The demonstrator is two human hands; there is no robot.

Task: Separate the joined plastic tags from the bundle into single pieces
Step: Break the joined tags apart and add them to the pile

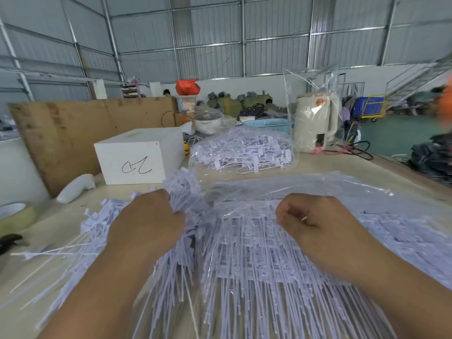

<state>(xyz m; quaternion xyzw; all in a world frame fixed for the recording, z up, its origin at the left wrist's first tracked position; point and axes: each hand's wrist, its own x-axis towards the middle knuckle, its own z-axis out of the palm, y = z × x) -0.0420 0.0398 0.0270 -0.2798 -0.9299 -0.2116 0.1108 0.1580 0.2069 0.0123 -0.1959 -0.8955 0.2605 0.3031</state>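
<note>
A wide sheet of joined white plastic tags (247,260) lies on the table in front of me, partly under clear plastic wrap (318,187). My left hand (146,221) grips a thick bunch of tags (183,189) whose heads stick up above my fingers. A little to the right, my right hand (315,223) is curled, its thumb and fingers pinching a thin tag strip at the top of the joined sheet. Loose single tags (80,241) are strewn to the left of my left hand.
A clear bag full of tags (244,152) lies behind the work area. A white box (137,157) stands at the back left, a white handheld tool (75,188) beside it. A cream kettle (315,121) stands at the back right. A tape roll (14,214) sits at the left edge.
</note>
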